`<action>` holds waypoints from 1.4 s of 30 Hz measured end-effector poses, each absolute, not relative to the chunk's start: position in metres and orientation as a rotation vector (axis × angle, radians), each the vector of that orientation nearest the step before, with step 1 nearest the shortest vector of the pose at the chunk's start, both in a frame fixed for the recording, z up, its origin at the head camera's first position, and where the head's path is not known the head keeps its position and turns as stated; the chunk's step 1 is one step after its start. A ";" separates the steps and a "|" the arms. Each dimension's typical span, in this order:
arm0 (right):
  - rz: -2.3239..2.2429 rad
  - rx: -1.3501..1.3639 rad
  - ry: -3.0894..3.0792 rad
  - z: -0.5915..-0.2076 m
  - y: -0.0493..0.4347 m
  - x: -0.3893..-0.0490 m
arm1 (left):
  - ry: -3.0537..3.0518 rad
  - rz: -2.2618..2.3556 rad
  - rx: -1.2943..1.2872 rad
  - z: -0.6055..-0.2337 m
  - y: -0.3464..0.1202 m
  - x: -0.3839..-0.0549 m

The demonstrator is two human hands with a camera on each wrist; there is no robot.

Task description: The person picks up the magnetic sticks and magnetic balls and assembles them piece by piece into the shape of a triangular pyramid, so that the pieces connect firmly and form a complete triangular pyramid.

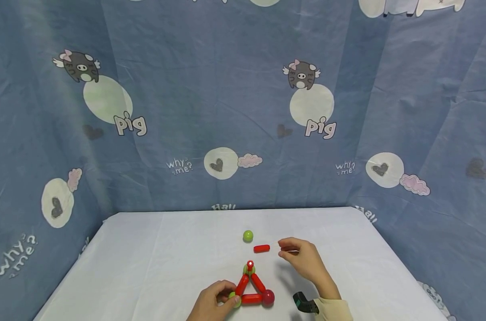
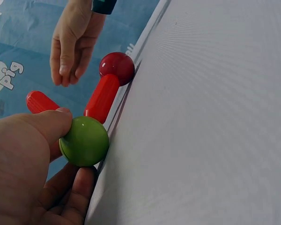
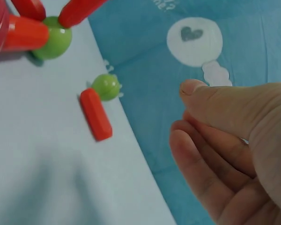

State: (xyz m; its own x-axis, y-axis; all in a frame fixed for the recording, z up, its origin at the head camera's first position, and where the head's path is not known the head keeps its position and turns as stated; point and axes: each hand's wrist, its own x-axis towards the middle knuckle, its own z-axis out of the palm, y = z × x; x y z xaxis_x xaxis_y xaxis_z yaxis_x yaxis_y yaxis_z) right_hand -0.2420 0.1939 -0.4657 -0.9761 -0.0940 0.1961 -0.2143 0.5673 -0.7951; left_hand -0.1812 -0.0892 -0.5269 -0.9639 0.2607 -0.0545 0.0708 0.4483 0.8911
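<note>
On the white table lies a triangle of red rods [image 1: 251, 299] joined by balls. My left hand [image 1: 212, 301] grips the near-left green ball [image 2: 84, 141] between thumb and fingers. A dark red ball [image 1: 268, 298] forms the near-right corner. At the far corner, another green ball [image 3: 58, 40] carries an extra red rod [image 1: 250, 265] that points upward. My right hand [image 1: 305, 261] hovers above the table with loosely bent fingers and nothing between them. To its left lies a loose red rod [image 1: 261, 248], with a loose green ball [image 1: 248, 236] just behind it.
The white tablecloth [image 1: 158, 254] reaches back to a blue printed curtain [image 1: 234, 111] behind and at both sides. A dark wrist camera [image 1: 304, 303] sits by the beige right sleeve [image 1: 333, 309].
</note>
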 end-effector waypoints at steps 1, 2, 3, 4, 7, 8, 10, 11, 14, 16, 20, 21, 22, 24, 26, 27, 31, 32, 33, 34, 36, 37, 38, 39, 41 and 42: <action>1.385 0.251 -2.655 -0.467 0.195 -0.243 | 2.512 1.533 0.292 -0.527 -0.089 -0.181; 1.394 0.238 -2.646 -0.469 0.196 -0.244 | 2.512 1.532 0.292 -0.527 -0.089 -0.181; 1.400 0.226 -2.638 -0.470 0.197 -0.244 | 2.511 1.534 0.294 -0.526 -0.089 -0.181; 1.411 0.217 -2.630 -0.472 0.198 -0.245 | 2.510 1.534 0.295 -0.526 -0.090 -0.181; 1.427 0.206 -2.619 -0.476 0.201 -0.247 | 2.514 1.532 0.299 -0.526 -0.090 -0.182; 1.432 0.200 -2.621 -0.478 0.201 -0.248 | 2.515 1.529 0.301 -0.526 -0.090 -0.182; 1.446 0.189 -2.623 -0.481 0.202 -0.249 | 2.519 1.525 0.305 -0.526 -0.090 -0.182; 1.449 0.181 -2.625 -0.483 0.203 -0.250 | 2.520 1.523 0.306 -0.526 -0.090 -0.182; 1.457 0.148 -2.631 -0.487 0.204 -0.250 | 2.519 1.522 0.304 -0.527 -0.090 -0.182; 1.448 0.123 -2.635 -0.490 0.205 -0.250 | 2.520 1.522 0.299 -0.527 -0.090 -0.182; 1.431 0.079 -2.651 -0.496 0.207 -0.251 | 2.526 1.517 0.290 -0.528 -0.089 -0.182; 1.433 0.072 -2.655 -0.498 0.207 -0.252 | 2.527 1.516 0.289 -0.528 -0.089 -0.181; 1.429 0.070 -2.659 -0.500 0.207 -0.252 | 2.528 1.516 0.287 -0.528 -0.089 -0.181; 1.426 0.067 -2.668 -0.503 0.207 -0.253 | 2.530 1.515 0.284 -0.527 -0.089 -0.181; 1.418 0.066 -2.676 -0.506 0.207 -0.254 | 2.531 1.516 0.280 -0.527 -0.088 -0.181; 1.409 0.067 -2.680 -0.507 0.207 -0.254 | 2.533 1.516 0.281 -0.526 -0.088 -0.181; 1.389 0.061 -2.693 -0.510 0.207 -0.254 | 2.538 1.512 0.280 -0.525 -0.088 -0.181; 1.385 0.059 -2.697 -0.511 0.207 -0.254 | 2.540 1.510 0.279 -0.525 -0.088 -0.181; 1.382 0.056 -2.701 -0.512 0.207 -0.254 | 2.540 1.510 0.278 -0.525 -0.088 -0.181; 1.379 0.053 -2.705 -0.513 0.206 -0.255 | 2.540 1.509 0.276 -0.525 -0.088 -0.181; 1.376 0.045 -2.709 -0.515 0.206 -0.255 | 2.539 1.509 0.273 -0.525 -0.088 -0.181; 1.374 0.045 -2.708 -0.516 0.206 -0.256 | 2.537 1.511 0.273 -0.525 -0.087 -0.181; 1.372 0.045 -2.705 -0.517 0.206 -0.256 | 2.537 1.512 0.273 -0.525 -0.087 -0.181; 1.374 0.043 -2.702 -0.518 0.206 -0.256 | 2.536 1.514 0.274 -0.525 -0.087 -0.181; 1.375 0.041 -2.698 -0.519 0.205 -0.257 | 2.535 1.516 0.277 -0.525 -0.087 -0.181; 1.375 0.040 -2.696 -0.520 0.204 -0.257 | 2.533 1.518 0.281 -0.525 -0.088 -0.181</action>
State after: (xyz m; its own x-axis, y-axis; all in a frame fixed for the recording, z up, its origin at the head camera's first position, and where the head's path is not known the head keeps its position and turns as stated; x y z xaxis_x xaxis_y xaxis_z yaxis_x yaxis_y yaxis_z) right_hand -0.2571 0.2041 -0.5199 -0.9931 0.0285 0.1136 -0.0753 0.5881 -0.8053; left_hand -0.1806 -0.0875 -0.5248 -0.9670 0.2494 -0.0524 0.0713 0.4624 0.8838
